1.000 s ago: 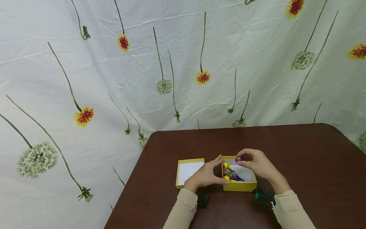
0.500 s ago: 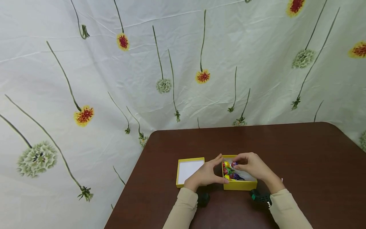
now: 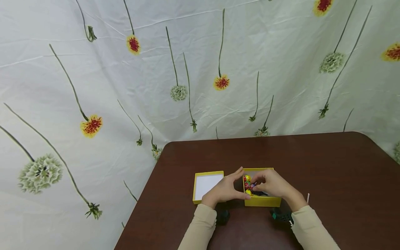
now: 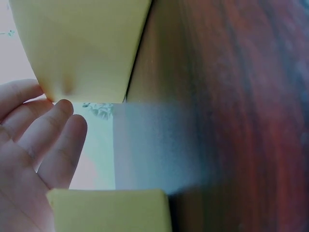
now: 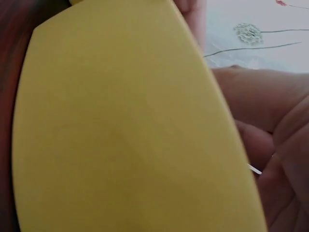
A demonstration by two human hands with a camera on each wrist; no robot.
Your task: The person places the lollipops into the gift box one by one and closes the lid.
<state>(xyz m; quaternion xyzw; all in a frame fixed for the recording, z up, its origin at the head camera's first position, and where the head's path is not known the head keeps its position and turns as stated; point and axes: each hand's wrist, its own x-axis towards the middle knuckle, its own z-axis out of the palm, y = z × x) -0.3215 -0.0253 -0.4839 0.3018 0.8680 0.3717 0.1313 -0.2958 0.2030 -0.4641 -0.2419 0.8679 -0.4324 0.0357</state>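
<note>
A yellow open box (image 3: pixel 262 201) with a white inside stands on the brown table, several lollipops in bright wrappers (image 3: pixel 247 185) along its left side. My left hand (image 3: pixel 223 191) holds the box's left side, thumb at the near corner and fingertips (image 4: pixel 63 108) at the far one. Inside the box, my right hand (image 3: pixel 272 184) pinches a lollipop among the others; its head is mostly hidden by the fingers. A bit of white stick (image 5: pixel 255 169) shows between the fingers in the right wrist view, where the box wall covers much of the scene.
Left of the box, partly behind my left hand, lies a yellow-rimmed lid (image 3: pixel 207 185), white side up. Dark wrist devices show below the left wrist (image 3: pixel 223 217) and right wrist (image 3: pixel 281 215). Beyond the table (image 3: pixel 328 166) hangs a flowered cloth (image 3: pixel 200 69).
My right hand has carried the lollipop from the box's far side left and down to the other lollipops. My left hand stays at the box's left side.
</note>
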